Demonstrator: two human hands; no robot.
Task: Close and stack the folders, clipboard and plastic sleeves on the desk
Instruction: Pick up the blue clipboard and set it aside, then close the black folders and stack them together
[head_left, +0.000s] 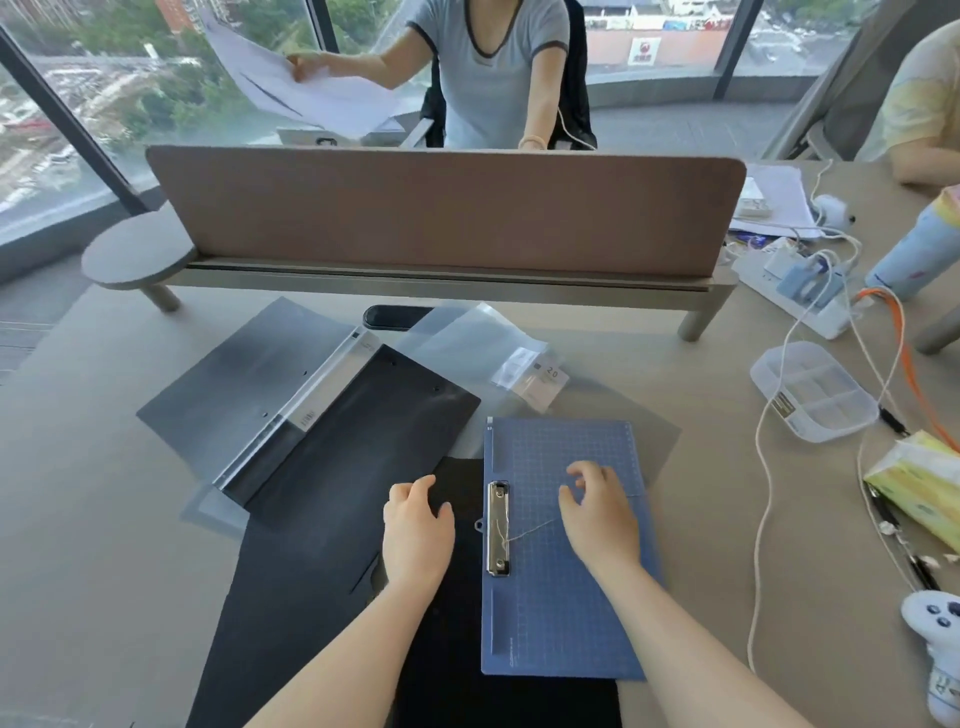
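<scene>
Single head-worn view, angled forward and down, close above the desk (104, 519) and both forearms.

Only one marking can be read: "2.0".

It stands in dark digits on the small white paper label (546, 375) inside the clear plastic sleeves (483, 343) that lie toward the far edge of the counter (104, 519). The white sticker (307, 419) on the clear spine strip of the open black folder (332, 415) carries print too small to make out. The blue gridded clipboard (563, 597) has a faint line of print along its near left edge, also unreadable, and the label (782, 408) on the clear plastic compartment box (815, 389) near the right edge is blurred.
</scene>
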